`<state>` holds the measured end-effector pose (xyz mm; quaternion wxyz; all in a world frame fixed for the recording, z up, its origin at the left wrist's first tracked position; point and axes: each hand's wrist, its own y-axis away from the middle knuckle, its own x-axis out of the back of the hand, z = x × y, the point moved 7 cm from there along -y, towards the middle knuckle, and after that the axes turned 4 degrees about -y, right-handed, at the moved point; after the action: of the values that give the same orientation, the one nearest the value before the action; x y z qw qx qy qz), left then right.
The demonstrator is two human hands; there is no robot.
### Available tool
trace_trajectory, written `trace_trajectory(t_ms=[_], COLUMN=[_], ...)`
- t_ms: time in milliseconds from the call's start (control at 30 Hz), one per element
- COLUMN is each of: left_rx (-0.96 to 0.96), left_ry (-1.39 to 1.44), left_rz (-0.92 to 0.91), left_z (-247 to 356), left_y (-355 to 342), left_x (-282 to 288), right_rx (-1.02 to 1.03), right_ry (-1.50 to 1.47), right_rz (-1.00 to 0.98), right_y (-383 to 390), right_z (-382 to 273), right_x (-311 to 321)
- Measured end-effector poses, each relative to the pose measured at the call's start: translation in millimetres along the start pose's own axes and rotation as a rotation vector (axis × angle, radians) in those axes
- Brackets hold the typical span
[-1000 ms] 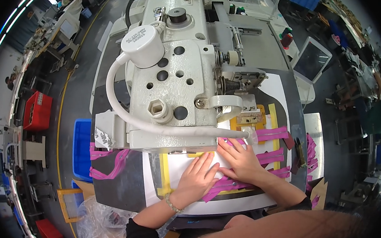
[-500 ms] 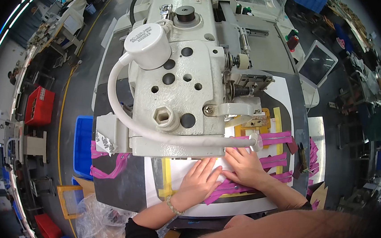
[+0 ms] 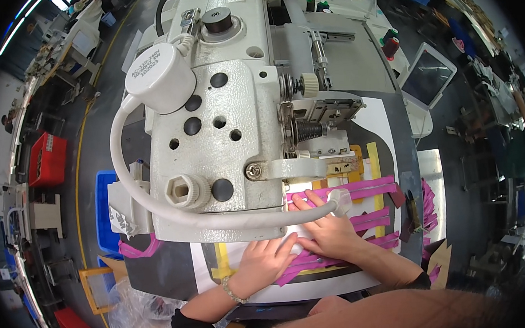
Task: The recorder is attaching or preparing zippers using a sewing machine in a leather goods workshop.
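My left hand (image 3: 259,264) lies flat on a white sheet (image 3: 204,268), its fingertips hidden under the head of a large pale sewing machine (image 3: 210,159). To its right, my right hand (image 3: 330,236) is spread, with its fingers reaching onto a magenta strip (image 3: 369,187) that looks like a zipper tape. Neither hand grips anything. A second magenta strip (image 3: 371,218) lies right of my right wrist, and several more magenta strips (image 3: 301,266) run below my palms. Yellow tape (image 3: 222,259) edges the work area. The needle area is hidden behind the machine head.
A white hose (image 3: 218,222) loops across the machine's front, above my hands. Left of the table are a blue bin (image 3: 107,222) and clear plastic bags (image 3: 139,318). A tablet-like screen (image 3: 429,75) stands at the right, near thread spools (image 3: 391,46). Another magenta strip (image 3: 139,247) hangs at the left.
The view has shifted, so the machine head appears further left. My right hand's fingers have spread and reach further up the magenta strip. My left hand stays flat, slightly further from my right fingertips.
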<state>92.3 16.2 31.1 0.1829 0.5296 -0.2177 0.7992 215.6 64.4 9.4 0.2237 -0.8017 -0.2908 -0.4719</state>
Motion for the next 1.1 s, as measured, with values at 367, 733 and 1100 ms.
trace_trajectory(t_ms=[367, 733, 1100], left_rx=[0.012, -0.022, -0.029], left_ry=[0.021, -0.009, -0.008], left_rz=[-0.007, 0.073, 0.123], left_z=[-2, 0, 1], left_y=[-1, 0, -2], left_x=[0, 7, 15], right_rx=[0.007, 0.040, 0.044], right_ry=[-0.003, 0.060, 0.082], right_rz=[-0.006, 0.042, 0.013], right_y=[-2, -3, -3], right_z=[-1, -6, -6], right_x=[2, 8, 5])
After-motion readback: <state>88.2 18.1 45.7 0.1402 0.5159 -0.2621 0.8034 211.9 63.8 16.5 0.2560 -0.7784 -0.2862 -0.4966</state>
